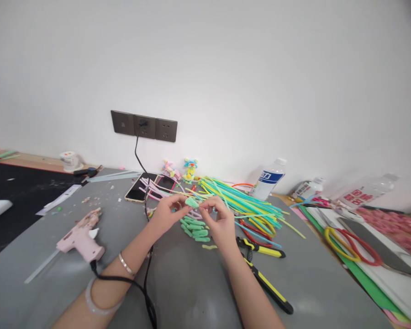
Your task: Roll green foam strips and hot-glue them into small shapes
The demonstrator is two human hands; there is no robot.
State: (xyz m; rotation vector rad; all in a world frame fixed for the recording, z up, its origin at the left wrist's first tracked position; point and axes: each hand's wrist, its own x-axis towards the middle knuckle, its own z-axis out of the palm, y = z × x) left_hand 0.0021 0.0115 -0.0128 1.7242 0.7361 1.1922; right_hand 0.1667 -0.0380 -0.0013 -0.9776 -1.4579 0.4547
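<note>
Both of my hands meet over the grey table (185, 283), pinching a small green folded straw piece (192, 202) between them. My left hand (167, 214) grips its left end with closed fingers. My right hand (219, 222) pinches its right end, fingers curled. Just below lies a small pile of similar green pieces (195, 228). A bundle of long green, yellow and blue straws (243, 201) lies to the right of my hands.
A pink glue gun (82, 237) lies at left, its black cord (147, 292) crossing under my left arm. Yellow-black pliers (260, 249) and a utility knife (270, 290) lie at right. Phones (140, 187), bottles (269, 179), scissors (349, 237) and a large knife (380, 249) are further off.
</note>
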